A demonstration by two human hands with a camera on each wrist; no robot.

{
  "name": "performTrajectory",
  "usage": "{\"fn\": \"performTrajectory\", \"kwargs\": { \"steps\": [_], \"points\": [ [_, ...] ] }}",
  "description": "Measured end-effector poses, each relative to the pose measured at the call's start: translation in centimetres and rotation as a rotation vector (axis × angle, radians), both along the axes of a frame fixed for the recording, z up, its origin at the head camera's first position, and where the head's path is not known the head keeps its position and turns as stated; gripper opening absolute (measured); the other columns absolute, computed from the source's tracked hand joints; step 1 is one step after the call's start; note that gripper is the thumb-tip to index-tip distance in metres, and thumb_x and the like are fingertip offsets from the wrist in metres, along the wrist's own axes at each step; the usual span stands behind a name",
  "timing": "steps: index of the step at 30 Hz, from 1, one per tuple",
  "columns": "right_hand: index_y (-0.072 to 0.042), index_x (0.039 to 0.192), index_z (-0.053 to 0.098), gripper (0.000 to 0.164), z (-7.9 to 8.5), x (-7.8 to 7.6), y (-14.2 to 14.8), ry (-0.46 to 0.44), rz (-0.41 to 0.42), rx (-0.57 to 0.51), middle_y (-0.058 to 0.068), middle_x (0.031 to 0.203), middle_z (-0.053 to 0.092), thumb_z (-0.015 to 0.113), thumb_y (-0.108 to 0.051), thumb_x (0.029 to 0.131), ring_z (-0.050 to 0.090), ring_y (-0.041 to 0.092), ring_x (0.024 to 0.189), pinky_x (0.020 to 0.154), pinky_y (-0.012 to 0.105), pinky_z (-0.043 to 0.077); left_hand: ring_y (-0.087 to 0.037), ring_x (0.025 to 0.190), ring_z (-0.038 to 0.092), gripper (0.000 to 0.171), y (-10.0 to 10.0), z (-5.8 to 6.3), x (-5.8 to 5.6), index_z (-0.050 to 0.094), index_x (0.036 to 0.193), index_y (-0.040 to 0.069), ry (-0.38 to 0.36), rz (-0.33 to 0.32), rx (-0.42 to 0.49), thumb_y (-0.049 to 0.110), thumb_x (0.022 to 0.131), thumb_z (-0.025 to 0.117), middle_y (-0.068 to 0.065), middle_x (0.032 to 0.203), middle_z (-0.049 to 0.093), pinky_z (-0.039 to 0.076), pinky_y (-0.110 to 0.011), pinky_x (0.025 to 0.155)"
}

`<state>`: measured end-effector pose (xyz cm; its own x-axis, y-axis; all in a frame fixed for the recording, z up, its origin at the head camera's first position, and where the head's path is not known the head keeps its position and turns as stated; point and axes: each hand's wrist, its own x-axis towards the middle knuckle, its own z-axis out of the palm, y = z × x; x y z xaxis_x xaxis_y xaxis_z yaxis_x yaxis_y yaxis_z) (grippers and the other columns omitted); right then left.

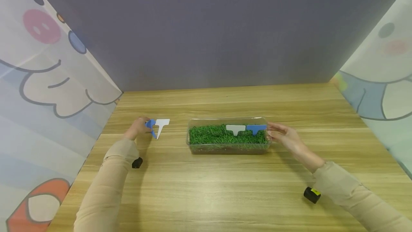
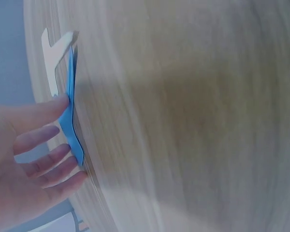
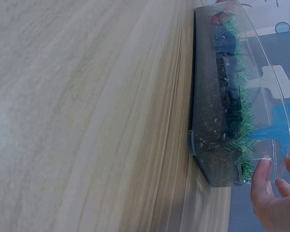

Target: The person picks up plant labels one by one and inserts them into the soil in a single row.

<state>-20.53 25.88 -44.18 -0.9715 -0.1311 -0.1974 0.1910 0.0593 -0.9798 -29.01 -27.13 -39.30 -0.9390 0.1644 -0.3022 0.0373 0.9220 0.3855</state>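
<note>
At the left of the table, my left hand (image 1: 139, 127) holds a blue T-shaped plant label (image 2: 70, 113), its thumb and fingers at the label's wide end. Beside it lies a white plant label (image 1: 162, 123) with a pointed stem. My right hand (image 1: 287, 138) grips the right end of a clear plastic box (image 1: 229, 150), fingers and thumb at the rim. Green artificial grass (image 1: 209, 134) fills the box over a brown layer. In the grass stand a white label (image 1: 235, 128) and, right of it, a blue label (image 1: 256, 128), both upright.
The box sits on a wood-grain table (image 1: 206, 189) in front of a grey panel (image 1: 206, 31). Cartoon-printed curtains (image 1: 42, 92) hang on both sides. A black wrist device (image 1: 137, 163) shows below the left sleeve, another black device (image 1: 312, 195) by the right sleeve.
</note>
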Motion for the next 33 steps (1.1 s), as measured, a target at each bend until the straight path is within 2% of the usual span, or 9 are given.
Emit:
{"fn": "performTrajectory", "kwargs": {
  "steps": [7, 12, 21, 27, 33],
  "points": [
    [-0.003, 0.133, 0.036, 0.071, 0.0, 0.0, 0.0, 0.010, 0.009, 0.028, 0.014, 0.124, 0.047, 0.065, -0.035, 0.077, 0.060, 0.010, 0.092, 0.080, 0.023, 0.047, -0.050, 0.106, 0.042, 0.055, -0.6, 0.0, -0.5, 0.038, 0.118, -0.021, -0.037, -0.012, 0.033, 0.006, 0.077, 0.064, -0.040, 0.117, 0.040, 0.036, -0.054, 0.090],
    [-0.004, 0.133, 0.036, 0.072, 0.0, 0.1, 0.0, 0.003, 0.007, 0.023, 0.014, 0.125, 0.047, 0.066, -0.036, 0.077, 0.060, 0.010, 0.092, 0.080, 0.023, 0.047, -0.049, 0.108, 0.040, 0.055, -0.9, 0.0, -1.0, 0.037, 0.119, -0.018, -0.099, 0.022, 0.080, 0.007, 0.078, 0.064, -0.038, 0.120, 0.039, 0.033, -0.055, 0.092],
    [-0.003, 0.131, 0.040, 0.070, -0.1, -0.1, 0.0, 0.003, -0.002, -0.019, 0.002, 0.113, 0.056, 0.068, -0.034, 0.075, 0.060, 0.010, 0.091, 0.079, 0.023, 0.048, -0.050, 0.109, 0.038, 0.059, -0.9, 0.1, -1.3, 0.036, 0.119, -0.019, -0.131, 0.045, 0.032, 0.012, 0.078, 0.064, -0.038, 0.120, 0.037, 0.032, -0.056, 0.093],
    [-0.002, 0.130, 0.040, 0.065, 0.2, 0.0, -0.1, 0.026, 0.013, -0.019, 0.002, 0.112, 0.056, 0.066, -0.029, 0.078, 0.060, 0.011, 0.091, 0.079, 0.023, 0.048, -0.050, 0.108, 0.038, 0.058, -0.7, 0.2, -1.2, 0.037, 0.117, -0.020, -0.088, 0.052, 0.001, 0.012, 0.078, 0.065, -0.039, 0.117, 0.039, 0.033, -0.054, 0.093],
    [-0.003, 0.133, 0.037, 0.073, 0.0, -0.1, -0.1, -0.003, -0.002, 0.014, 0.006, 0.117, 0.053, 0.067, -0.035, 0.075, 0.060, 0.010, 0.092, 0.081, 0.023, 0.047, -0.049, 0.103, 0.039, 0.057, -0.6, -0.3, -0.9, 0.041, 0.113, -0.017, 0.020, 0.071, -0.037, 0.013, 0.074, 0.069, -0.037, 0.109, 0.046, 0.035, -0.052, 0.089]
  ]
}}
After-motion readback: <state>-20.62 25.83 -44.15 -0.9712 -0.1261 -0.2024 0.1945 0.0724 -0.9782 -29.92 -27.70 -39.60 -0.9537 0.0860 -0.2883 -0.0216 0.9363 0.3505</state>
